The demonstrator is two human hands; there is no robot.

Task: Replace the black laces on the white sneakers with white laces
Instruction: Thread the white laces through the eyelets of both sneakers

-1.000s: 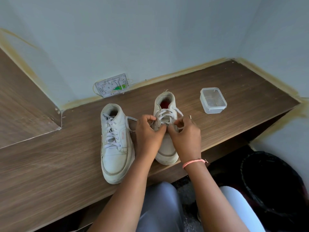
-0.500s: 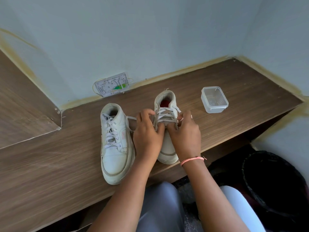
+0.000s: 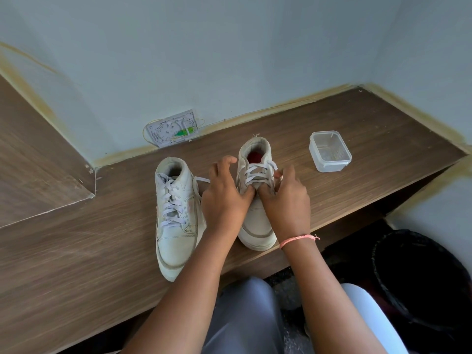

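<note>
I am working on the worn white high-top leather sneaker on the right (image 3: 256,200), which is standing upright near the front edge of the brown wood-grain laminate shelf (image 3: 76,251) with its toe pointing back at me, and the flat white woven lace (image 3: 258,172) is already crossing through its upper eyelets, with no black lace showing anywhere in view. My left hand (image 3: 226,198) is resting against the shoe's left side, its index finger lifting free near the collar and the other fingers curling down by the tongue; whether they are pinching the lace I cannot tell. My right hand (image 3: 284,198) is curling over the right side of the lacing, and it is looking to me as though its fingertips are nipping a lace strand by the eyelets. I am judging the lace to be light, limp and a little slippery, so I am meaning to take it close to its stiff tip or right at the eyelet, while the shoe itself is feeling firm enough to brace by its padded collar. Just beside it on the left, the matching white sneaker (image 3: 176,215) is lying fully laced in white, one loose end trailing towards my left hand. Further off are sitting a clear lidless plastic tub (image 3: 330,152), an opened white wall socket plate (image 3: 173,128) and a black waste bin (image 3: 421,282)
</note>
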